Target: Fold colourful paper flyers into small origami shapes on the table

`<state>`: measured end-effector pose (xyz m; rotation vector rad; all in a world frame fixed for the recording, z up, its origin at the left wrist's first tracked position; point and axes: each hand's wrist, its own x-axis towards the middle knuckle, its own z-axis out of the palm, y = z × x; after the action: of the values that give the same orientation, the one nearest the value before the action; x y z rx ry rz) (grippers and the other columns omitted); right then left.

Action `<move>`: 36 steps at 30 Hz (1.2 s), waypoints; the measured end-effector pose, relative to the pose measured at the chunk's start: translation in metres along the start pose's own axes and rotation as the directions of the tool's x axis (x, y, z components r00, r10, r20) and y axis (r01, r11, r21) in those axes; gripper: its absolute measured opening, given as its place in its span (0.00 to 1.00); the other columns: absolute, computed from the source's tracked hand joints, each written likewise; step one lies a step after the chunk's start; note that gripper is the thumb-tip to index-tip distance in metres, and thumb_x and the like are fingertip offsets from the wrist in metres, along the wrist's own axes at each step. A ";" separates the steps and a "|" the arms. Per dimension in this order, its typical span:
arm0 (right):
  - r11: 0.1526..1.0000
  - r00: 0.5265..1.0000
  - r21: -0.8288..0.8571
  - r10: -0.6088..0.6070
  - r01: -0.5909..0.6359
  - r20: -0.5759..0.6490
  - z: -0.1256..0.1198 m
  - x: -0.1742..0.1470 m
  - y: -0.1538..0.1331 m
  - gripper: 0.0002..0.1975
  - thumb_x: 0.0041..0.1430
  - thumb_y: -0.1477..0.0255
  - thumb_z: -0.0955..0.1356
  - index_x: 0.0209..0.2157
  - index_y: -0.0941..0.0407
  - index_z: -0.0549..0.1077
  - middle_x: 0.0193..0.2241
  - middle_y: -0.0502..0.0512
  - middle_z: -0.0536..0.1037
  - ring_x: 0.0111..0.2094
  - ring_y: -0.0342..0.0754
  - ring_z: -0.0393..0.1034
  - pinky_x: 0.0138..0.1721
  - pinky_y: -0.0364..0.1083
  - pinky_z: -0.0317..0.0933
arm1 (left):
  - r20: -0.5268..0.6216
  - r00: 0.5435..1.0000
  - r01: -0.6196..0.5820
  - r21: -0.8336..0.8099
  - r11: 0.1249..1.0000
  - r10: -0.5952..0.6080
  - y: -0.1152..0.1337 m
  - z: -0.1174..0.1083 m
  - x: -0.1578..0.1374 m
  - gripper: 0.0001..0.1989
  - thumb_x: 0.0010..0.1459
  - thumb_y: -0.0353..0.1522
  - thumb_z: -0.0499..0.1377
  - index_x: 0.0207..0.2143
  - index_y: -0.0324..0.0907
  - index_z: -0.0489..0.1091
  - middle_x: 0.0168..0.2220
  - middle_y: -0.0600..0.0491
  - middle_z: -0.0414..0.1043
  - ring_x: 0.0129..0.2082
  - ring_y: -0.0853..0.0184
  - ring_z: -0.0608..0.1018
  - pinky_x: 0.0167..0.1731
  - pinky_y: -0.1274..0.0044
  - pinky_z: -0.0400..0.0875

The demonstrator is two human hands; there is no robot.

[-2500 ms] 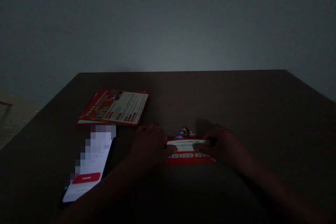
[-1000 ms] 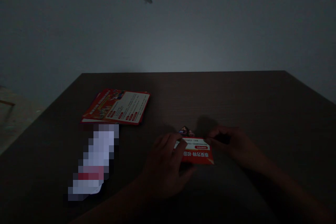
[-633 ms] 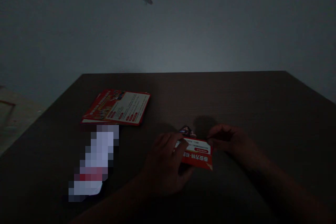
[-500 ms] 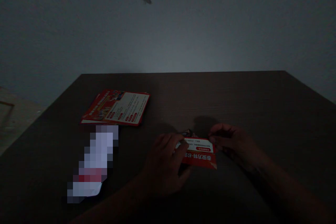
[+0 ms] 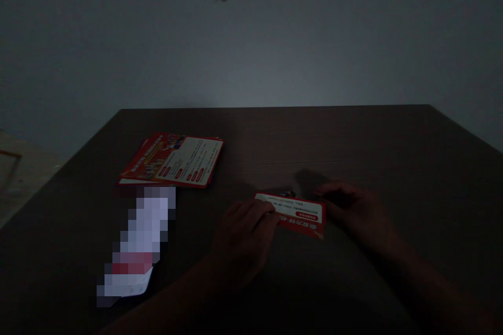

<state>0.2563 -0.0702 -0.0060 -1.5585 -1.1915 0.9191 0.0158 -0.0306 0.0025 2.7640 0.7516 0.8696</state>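
Note:
A red-and-white printed leaflet (image 5: 293, 210), folded, is tilted up a little off the dark table. My left hand (image 5: 245, 243) is closed around its left part, the curled fingers covering some of the print. At the opposite end, my right hand (image 5: 356, 214) has its thumb and bent fingers at the upper right corner, in a loose pinch; deep shadow hides part of these fingers. Behind the leaflet's top edge a small dark patterned piece shows, probably its other half.
A stack of similar red leaflets (image 5: 173, 159) lies at the left on the brown wooden table (image 5: 275, 136). Nearer me is a lit phone-like object (image 5: 137, 246), its screen pixelated. A pale wall (image 5: 275, 52) rises behind the table. The light is dim.
The leaflet has tipped and moved slightly away from me, with more of its white panel showing at the left. My left thumb has drawn in; my right hand has shifted slightly right.

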 end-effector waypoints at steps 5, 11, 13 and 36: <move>0.851 0.898 -0.291 -0.396 0.438 0.193 0.002 0.001 0.009 0.17 0.49 0.76 0.70 0.43 0.54 0.74 0.44 0.60 0.75 0.45 0.54 0.70 0.44 0.54 0.66 | -0.022 0.999 -0.042 -0.011 0.999 0.041 0.002 -0.001 0.000 0.08 0.58 0.23 0.55 0.41 0.38 0.69 0.38 0.50 0.72 0.38 0.64 0.73 0.38 0.71 0.68; 0.738 0.821 -0.364 -0.485 0.569 0.300 0.003 0.004 0.017 0.15 0.51 0.76 0.69 0.43 0.53 0.75 0.47 0.62 0.72 0.48 0.56 0.69 0.45 0.56 0.65 | -0.027 0.998 -0.053 -0.027 0.998 0.053 0.002 -0.002 0.000 0.08 0.58 0.23 0.56 0.40 0.37 0.69 0.38 0.50 0.72 0.39 0.63 0.73 0.39 0.70 0.68; 0.730 0.813 -0.361 -0.494 0.580 0.308 0.001 0.003 0.014 0.11 0.52 0.75 0.69 0.40 0.53 0.75 0.47 0.61 0.73 0.48 0.56 0.69 0.44 0.55 0.66 | -0.031 0.998 -0.050 -0.027 0.998 0.049 0.002 -0.002 -0.001 0.08 0.57 0.23 0.56 0.40 0.38 0.69 0.39 0.50 0.72 0.39 0.63 0.73 0.39 0.70 0.68; 0.648 0.735 -0.387 -0.666 0.656 0.132 -0.005 -0.017 -0.024 0.13 0.57 0.82 0.63 0.41 0.51 0.69 0.40 0.57 0.72 0.42 0.51 0.70 0.39 0.49 0.65 | -0.051 0.997 0.052 0.041 0.998 -0.050 0.002 -0.006 -0.001 0.10 0.57 0.25 0.55 0.42 0.38 0.68 0.40 0.48 0.72 0.39 0.62 0.73 0.37 0.69 0.68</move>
<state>0.2509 -0.0855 0.0191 -1.2495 -1.8567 0.1523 0.0125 -0.0325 0.0069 2.7552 0.8550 0.9268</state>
